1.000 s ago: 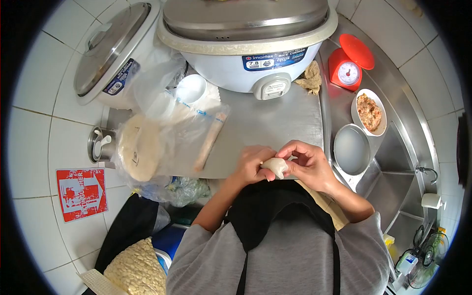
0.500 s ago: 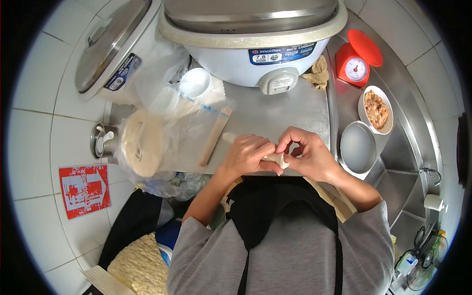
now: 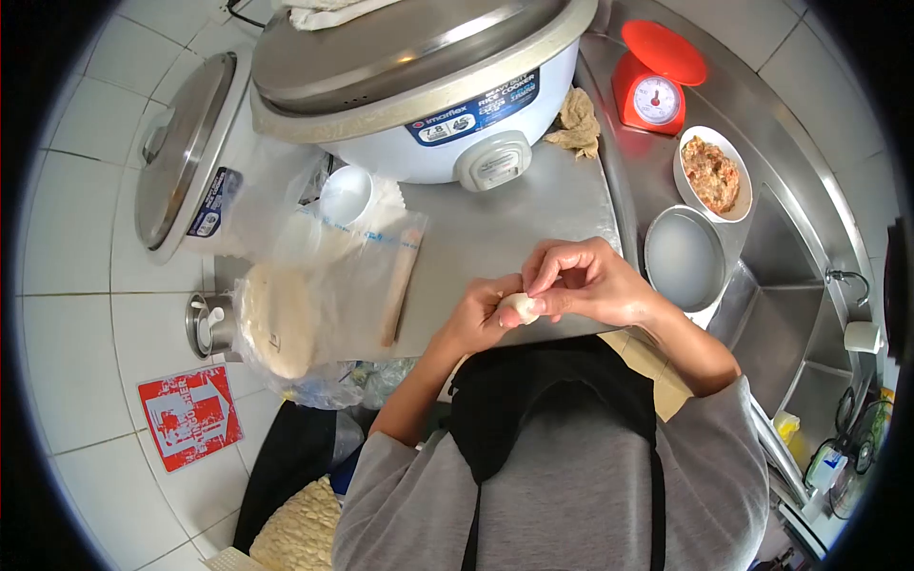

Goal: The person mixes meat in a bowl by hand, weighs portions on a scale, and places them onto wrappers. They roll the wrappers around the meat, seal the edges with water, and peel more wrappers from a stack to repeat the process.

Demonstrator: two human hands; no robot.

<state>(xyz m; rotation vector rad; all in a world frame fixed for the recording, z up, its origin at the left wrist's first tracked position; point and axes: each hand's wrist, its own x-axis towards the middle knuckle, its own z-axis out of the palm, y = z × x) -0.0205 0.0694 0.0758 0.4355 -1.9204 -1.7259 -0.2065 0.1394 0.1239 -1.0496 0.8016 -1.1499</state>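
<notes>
nearest, in front of the black apron [image 3: 543, 400], both hands are together on one small pale piece [image 3: 520, 307] — the left hand [image 3: 476, 316] holds it in closed fingers, and the right hand [image 3: 590, 284] pinches its end. this piece is near the front edge of the steel table [image 3: 476, 214]. it looks soft, so too strong a pinch could tear it, and a loose hold could let it slip down. farther, the pan with cloudy liquid [image 3: 684, 257] stands just beside the bowl of chopped mixture [image 3: 709, 174] — a careless elbow might spill the liquid.
</notes>
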